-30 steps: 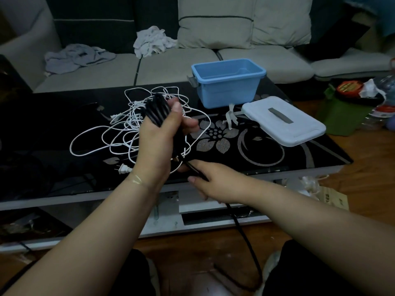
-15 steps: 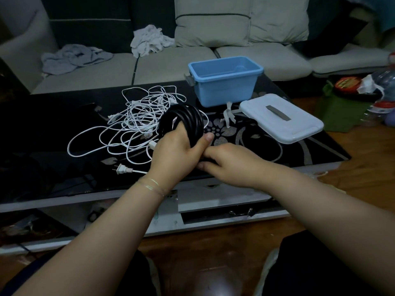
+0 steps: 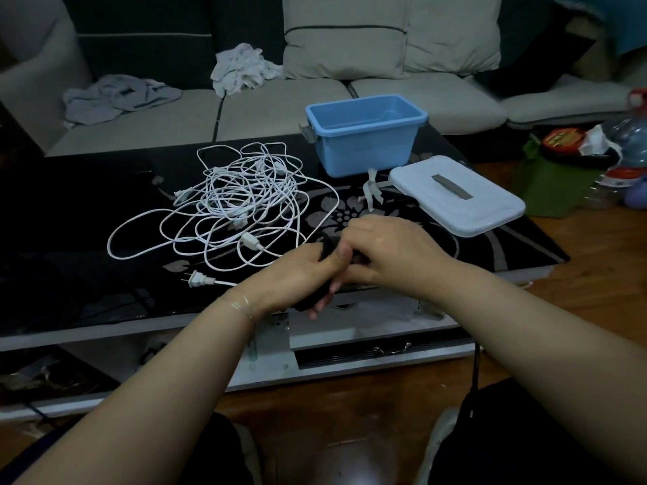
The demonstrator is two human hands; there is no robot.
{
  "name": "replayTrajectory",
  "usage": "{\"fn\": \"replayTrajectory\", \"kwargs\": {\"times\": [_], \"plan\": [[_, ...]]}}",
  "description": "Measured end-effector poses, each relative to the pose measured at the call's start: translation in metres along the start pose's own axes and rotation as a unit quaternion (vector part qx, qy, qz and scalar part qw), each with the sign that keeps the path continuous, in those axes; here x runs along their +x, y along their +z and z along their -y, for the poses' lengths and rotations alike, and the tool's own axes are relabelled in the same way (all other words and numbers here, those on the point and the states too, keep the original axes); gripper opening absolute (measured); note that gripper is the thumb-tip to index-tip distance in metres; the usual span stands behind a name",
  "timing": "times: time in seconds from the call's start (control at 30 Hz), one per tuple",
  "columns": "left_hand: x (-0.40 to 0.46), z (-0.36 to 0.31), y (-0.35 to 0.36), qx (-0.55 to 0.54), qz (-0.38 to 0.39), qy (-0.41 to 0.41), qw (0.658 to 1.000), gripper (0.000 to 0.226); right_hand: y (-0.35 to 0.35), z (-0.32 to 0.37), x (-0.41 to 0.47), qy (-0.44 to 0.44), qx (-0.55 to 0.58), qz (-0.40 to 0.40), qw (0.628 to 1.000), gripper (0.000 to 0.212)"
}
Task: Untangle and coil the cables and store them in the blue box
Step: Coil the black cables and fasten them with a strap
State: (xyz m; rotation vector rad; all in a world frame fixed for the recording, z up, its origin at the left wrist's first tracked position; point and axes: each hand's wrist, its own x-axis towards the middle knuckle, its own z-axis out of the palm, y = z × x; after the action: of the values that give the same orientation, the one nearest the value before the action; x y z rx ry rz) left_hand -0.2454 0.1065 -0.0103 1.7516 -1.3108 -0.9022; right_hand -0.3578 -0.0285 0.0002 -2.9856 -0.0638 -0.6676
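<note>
My left hand (image 3: 301, 274) grips a coiled black cable (image 3: 327, 248) over the front part of the black glass table (image 3: 70, 239). Right against it, my right hand (image 3: 388, 253) has its fingers curled on the same black cable; most of the coil is hidden by both hands. A tangle of white cables (image 3: 241, 204) lies on the table to the left, with a white plug (image 3: 196, 280) near the front. The open blue box (image 3: 364, 134) stands at the back of the table, and its white lid (image 3: 455, 197) lies to the right of it.
White ties (image 3: 371, 190) lie in front of the box. A sofa with cushions and crumpled cloths (image 3: 241, 70) runs behind the table. Green bag and bottles (image 3: 574, 159) sit on the wooden floor at the right. A black cable (image 3: 475, 372) hangs down by my right forearm.
Both hands lowered the black coil from an upright hold toward the table front and closed together around it; the coil is now mostly covered by them.
</note>
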Motion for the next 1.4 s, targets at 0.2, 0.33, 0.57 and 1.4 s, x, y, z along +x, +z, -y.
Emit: {"fn": "replayTrajectory", "kwargs": {"times": [0.2,0.33,0.57,1.4], "plan": [[0.002,-0.001,-0.010,-0.010,0.068,0.074,0.995,0.079,0.008,-0.009,-0.001,-0.009,0.102,0.007,0.995,0.038],[-0.002,-0.003,-0.007,-0.057,0.081,0.070,0.993,0.032,0.012,-0.009,-0.003,0.010,0.123,-0.018,0.992,0.040],[-0.003,-0.004,-0.002,-0.111,0.054,0.043,0.991,0.010,0.003,-0.006,0.002,0.068,0.129,0.001,0.989,0.042],[0.000,-0.029,-0.005,-0.526,-0.029,0.108,0.843,0.043,0.047,-0.004,0.006,0.306,0.555,-0.073,0.770,0.032]]}}
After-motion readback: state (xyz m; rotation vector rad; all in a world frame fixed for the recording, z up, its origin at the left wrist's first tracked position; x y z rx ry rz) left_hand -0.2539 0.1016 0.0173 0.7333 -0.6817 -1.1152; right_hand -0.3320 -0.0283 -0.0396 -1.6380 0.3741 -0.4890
